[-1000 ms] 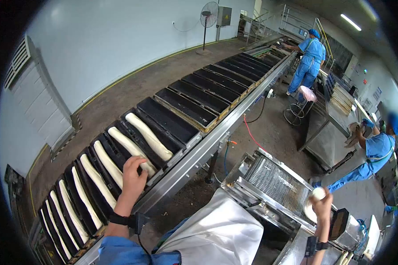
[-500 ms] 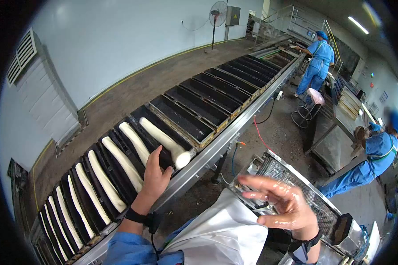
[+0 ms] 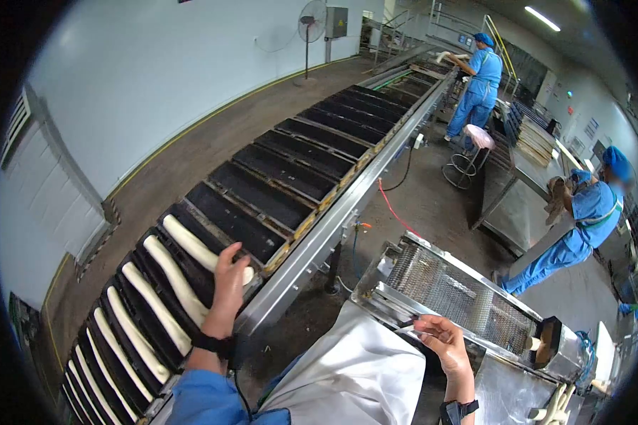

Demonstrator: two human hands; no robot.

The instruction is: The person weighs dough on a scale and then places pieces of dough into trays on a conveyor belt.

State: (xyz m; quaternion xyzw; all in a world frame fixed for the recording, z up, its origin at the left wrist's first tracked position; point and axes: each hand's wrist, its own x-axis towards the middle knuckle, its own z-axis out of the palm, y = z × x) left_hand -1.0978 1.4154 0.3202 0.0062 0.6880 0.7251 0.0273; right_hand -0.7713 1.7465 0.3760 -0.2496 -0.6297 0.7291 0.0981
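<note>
Long white dough strips point(image 3: 164, 280) lie one in each black mould along the line at lower left. My left hand point(image 3: 227, 287) is at the near end of the last dough strip point(image 3: 190, 242), its fingers loosely bent and apart, seemingly touching the dough rather than gripping it. Part of that end shows just right of the fingers. My right hand point(image 3: 448, 347) is in front of a mesh conveyor point(image 3: 468, 297), near its metal side edge. Its fingers are curled with the thumb apart, and I see no dough in them.
Black moulds point(image 3: 283, 173) without dough continue up the line toward a person in blue point(image 3: 483, 78) handling pale dough. Another person in blue point(image 3: 592, 212) stands at right by a metal table point(image 3: 514, 205). More dough strips point(image 3: 561, 402) lie at lower right.
My view has shifted, so the line appears farther left. The last dough strip lies straighter in its mould. My right hand has lowered toward the mesh conveyor's edge, its fingers more curled.
</note>
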